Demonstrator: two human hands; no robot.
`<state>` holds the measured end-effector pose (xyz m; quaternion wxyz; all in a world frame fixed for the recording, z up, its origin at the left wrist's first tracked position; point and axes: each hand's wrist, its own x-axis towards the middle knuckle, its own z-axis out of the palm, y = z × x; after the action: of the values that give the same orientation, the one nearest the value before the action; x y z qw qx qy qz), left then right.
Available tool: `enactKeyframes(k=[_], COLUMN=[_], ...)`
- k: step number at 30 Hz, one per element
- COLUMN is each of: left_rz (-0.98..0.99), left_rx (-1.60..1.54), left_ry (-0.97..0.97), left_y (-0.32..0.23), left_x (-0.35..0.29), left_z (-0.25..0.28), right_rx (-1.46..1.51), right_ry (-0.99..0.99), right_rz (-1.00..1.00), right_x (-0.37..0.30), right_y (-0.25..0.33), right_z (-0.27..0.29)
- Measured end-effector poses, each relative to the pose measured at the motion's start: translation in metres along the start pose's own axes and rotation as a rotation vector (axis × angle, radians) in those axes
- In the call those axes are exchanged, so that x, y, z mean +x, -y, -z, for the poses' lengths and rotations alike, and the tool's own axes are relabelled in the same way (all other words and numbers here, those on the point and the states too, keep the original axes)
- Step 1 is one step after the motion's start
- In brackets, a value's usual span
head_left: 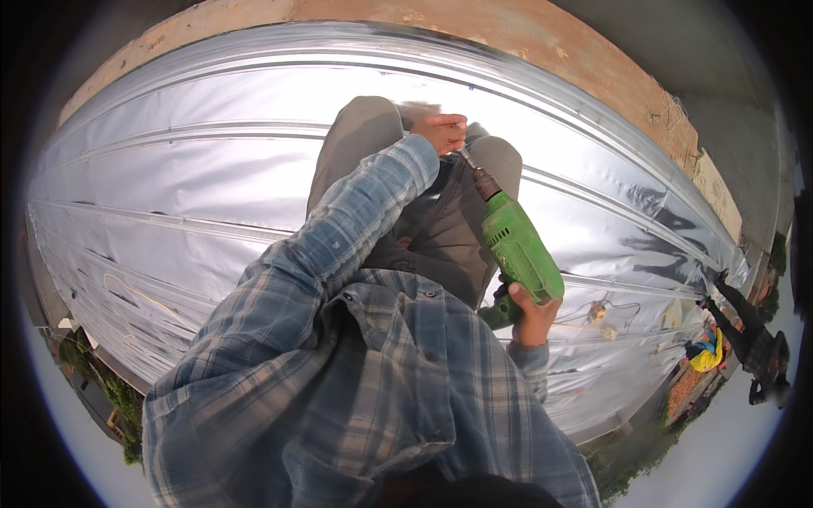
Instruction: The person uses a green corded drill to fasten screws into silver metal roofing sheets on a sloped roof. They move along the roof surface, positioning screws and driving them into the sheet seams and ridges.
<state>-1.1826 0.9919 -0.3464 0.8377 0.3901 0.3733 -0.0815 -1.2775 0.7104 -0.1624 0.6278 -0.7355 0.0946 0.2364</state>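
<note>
A green power drill [522,241] slants across my right thigh, its chuck up and to the left. My right hand [532,315] is wrapped round its dark rear handle. A thin metal bit [467,157] sticks out of the chuck toward my left hand [442,133]. That hand is closed, its thumb and fingers pinched together at the bit's tip. Whatever it may hold there is too small to make out. Both hands are over my bent knees, in grey trousers [360,152].
Shiny silver foil sheeting [212,173] spreads around me, crossed by metal battens [212,131]. A brownish wall ledge [508,34] borders the far side. At the right, another person [754,334] stands beside a yellow item [707,351]. An orange object [597,311] with a cord lies nearer.
</note>
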Motion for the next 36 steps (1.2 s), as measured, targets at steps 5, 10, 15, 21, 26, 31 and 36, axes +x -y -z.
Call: enactKeyframes(k=[5, 10, 15, 21, 26, 31, 36], left_rz=[0.010, 0.024, 0.060, 0.078, -0.028, -0.026, 0.025], left_rx=[-0.283, -0.347, -0.145, -0.077, -0.301, -0.333, -0.123], left_ry=[0.132, 0.136, 0.184, 0.373, 0.309, 0.201, 0.238], left_y=[-0.010, -0.009, -0.018, -0.032, -0.029, -0.038, -0.052], left_x=[-0.025, -0.021, -0.018, -0.006, 0.010, 0.020, 0.024], left_z=[0.002, 0.003, 0.009, 0.016, 0.001, -0.006, 0.011], right_rx=[-0.060, -0.079, -0.219, -0.263, 0.010, -0.182, -0.670], right_ry=[0.000, 0.017, 0.053, 0.078, 0.052, 0.083, 0.235], right_rz=[0.130, 0.135, 0.203, 0.272, 0.019, 0.104, 0.536], right_x=[0.025, 0.036, 0.043, 0.062, 0.078, 0.106, 0.132], right_y=[0.008, 0.017, 0.021, 0.029, 0.054, 0.067, 0.065], right_z=[-0.011, -0.015, -0.010, -0.001, -0.028, -0.037, -0.026])
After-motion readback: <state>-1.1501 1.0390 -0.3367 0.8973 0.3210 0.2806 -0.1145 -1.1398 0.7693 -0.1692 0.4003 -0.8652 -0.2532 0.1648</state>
